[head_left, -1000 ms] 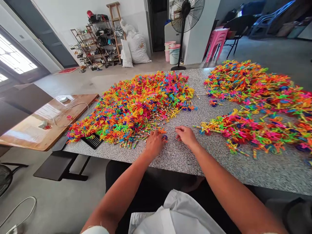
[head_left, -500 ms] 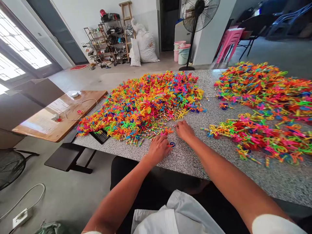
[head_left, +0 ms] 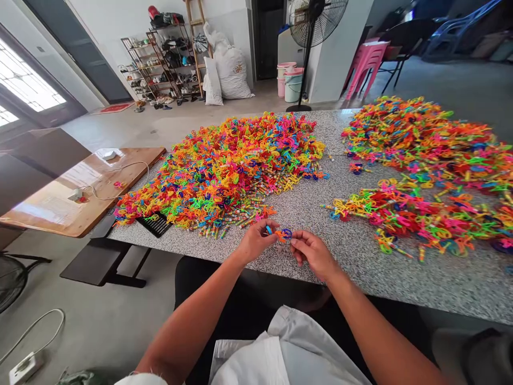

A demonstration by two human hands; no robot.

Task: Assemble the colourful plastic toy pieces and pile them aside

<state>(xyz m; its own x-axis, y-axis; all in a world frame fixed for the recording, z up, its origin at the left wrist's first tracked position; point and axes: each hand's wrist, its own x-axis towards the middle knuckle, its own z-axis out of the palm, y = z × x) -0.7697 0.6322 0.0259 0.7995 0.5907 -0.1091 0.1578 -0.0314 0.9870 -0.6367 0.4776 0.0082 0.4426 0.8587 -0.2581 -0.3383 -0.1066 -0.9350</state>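
Observation:
In the head view my left hand [head_left: 256, 243] is closed over the front of the speckled table, pinching a few small plastic pieces [head_left: 285, 234] in blue, orange and dark purple. Close on its right, my right hand [head_left: 315, 254] has thumb and forefinger pressed together near the purple piece. Whatever lies between those fingertips is too small to make out. Beyond my left hand spreads a big heap of bright plastic pieces [head_left: 224, 166], with short patterned sticks [head_left: 252, 203] along its near side. A pink and orange piece [head_left: 265, 212] lies just past my left fingers.
To the right, a far pile [head_left: 425, 128] and a nearer pile [head_left: 401, 211] of similar pieces with sticks cover the speckled table [head_left: 320, 198]. A black slotted tray [head_left: 154, 224] pokes out under the heap's left end. A wooden table [head_left: 132, 160] stands left; a standing fan [head_left: 310, 48] is behind.
My left hand has lifted from the table with the small plastic pieces in its fingers. My right hand has come back toward me and now meets it. The view has shifted slightly.

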